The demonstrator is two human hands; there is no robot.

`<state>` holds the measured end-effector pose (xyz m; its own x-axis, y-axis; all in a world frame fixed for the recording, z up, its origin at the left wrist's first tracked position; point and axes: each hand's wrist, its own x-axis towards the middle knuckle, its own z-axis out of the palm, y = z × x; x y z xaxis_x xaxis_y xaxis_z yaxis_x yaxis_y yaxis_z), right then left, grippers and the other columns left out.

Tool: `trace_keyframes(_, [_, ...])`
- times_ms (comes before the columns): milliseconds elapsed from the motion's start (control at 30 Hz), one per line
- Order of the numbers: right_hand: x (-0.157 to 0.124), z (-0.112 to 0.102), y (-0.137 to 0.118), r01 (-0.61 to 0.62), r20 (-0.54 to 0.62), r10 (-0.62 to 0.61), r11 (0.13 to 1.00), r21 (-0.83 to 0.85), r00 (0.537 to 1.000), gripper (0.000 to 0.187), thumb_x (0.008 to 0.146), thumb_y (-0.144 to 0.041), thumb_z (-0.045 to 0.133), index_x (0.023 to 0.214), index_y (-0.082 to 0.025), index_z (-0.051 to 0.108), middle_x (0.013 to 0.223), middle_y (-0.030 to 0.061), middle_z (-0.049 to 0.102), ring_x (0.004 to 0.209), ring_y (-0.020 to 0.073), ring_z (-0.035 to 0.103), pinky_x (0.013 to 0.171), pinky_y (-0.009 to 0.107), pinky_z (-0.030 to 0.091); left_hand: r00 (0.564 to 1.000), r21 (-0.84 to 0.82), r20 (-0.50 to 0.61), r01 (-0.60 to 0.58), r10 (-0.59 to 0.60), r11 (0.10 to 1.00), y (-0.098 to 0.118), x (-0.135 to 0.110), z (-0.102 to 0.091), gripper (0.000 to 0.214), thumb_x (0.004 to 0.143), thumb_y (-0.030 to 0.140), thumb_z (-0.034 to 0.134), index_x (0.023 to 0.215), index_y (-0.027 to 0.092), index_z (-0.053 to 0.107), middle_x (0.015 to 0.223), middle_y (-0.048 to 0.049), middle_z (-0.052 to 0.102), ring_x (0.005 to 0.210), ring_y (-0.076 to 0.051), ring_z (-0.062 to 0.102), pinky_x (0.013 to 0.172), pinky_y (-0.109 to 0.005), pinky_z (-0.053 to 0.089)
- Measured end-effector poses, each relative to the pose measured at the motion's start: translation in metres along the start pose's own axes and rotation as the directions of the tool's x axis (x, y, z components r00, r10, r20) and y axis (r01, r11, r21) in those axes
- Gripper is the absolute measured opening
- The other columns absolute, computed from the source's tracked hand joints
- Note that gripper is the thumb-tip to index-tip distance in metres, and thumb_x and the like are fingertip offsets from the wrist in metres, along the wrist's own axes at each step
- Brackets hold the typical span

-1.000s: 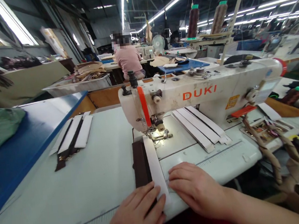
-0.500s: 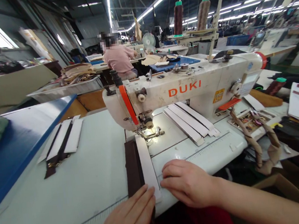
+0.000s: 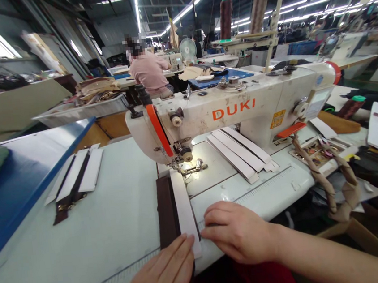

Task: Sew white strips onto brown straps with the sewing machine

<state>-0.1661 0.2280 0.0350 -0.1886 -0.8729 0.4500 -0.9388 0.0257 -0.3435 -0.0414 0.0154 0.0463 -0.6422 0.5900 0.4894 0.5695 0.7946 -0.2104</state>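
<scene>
A white strip with a dark edge lies lengthwise on the sewing machine's bed, its far end under the presser foot. Along its left side runs a dark brown strip. My left hand rests flat, fingers together and stretched out, fingertips on the near end of the strips. Just right of the white strip, my right hand is closed with curled fingers, its fingertips by the strip's edge. What they pinch, if anything, is hidden. The sewing machine is white with orange parts.
More white strips lie under the machine arm. Left on the table are white and dark strips with metal fittings. A tray of small parts sits at the right. Thread cones stand above; a person sits ahead.
The view has shifted slightly. Both hands and the strips stay almost where they were, with no clear grasp or release.
</scene>
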Motion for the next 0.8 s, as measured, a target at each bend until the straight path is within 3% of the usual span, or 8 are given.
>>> trace_keyframes(167, [0.0, 0.0, 0.0, 0.01, -0.009, -0.01, 1.0, 0.003, 1.0, 0.026, 0.088, -0.016, 0.045, 0.107, -0.013, 0.062, 0.096, 0.0107, 0.06, 0.096, 0.0217, 0.052, 0.092, 0.036, 0.048, 0.993, -0.035, -0.116, 0.033, -0.037, 0.999, 0.003, -0.007, 0.013, 0.039, 0.093, 0.005, 0.03, 0.104, 0.013, 0.066, 0.113, -0.0055, 0.07, 0.12, -0.016, 0.055, 0.108, -0.027, 0.036])
trace_keyframes(333, [0.001, -0.002, -0.001, 0.007, 0.004, -0.007, 1.0, 0.007, 1.0, 0.025, 0.089, -0.017, 0.045, 0.107, -0.014, 0.062, 0.095, 0.01, 0.06, 0.095, 0.0218, 0.052, 0.091, 0.036, 0.048, 1.0, 0.002, -0.019, -0.017, 0.017, 1.0, 0.0, -0.002, 0.003, 0.036, 0.094, 0.007, 0.033, 0.105, 0.014, 0.066, 0.11, -0.0047, 0.071, 0.115, -0.015, 0.058, 0.106, -0.025, 0.04])
trace_keyframes(800, [0.001, -0.002, -0.002, 0.015, -0.005, -0.015, 0.999, 0.031, 1.0, 0.027, 0.089, -0.016, 0.044, 0.108, -0.013, 0.063, 0.094, 0.0097, 0.061, 0.093, 0.0215, 0.053, 0.089, 0.036, 0.048, 0.999, -0.038, -0.048, -0.01, 0.008, 0.999, 0.003, -0.019, 0.018, 0.04, 0.091, 0.004, 0.033, 0.115, 0.012, 0.064, 0.123, -0.0078, 0.065, 0.126, -0.02, 0.05, 0.108, -0.031, 0.039])
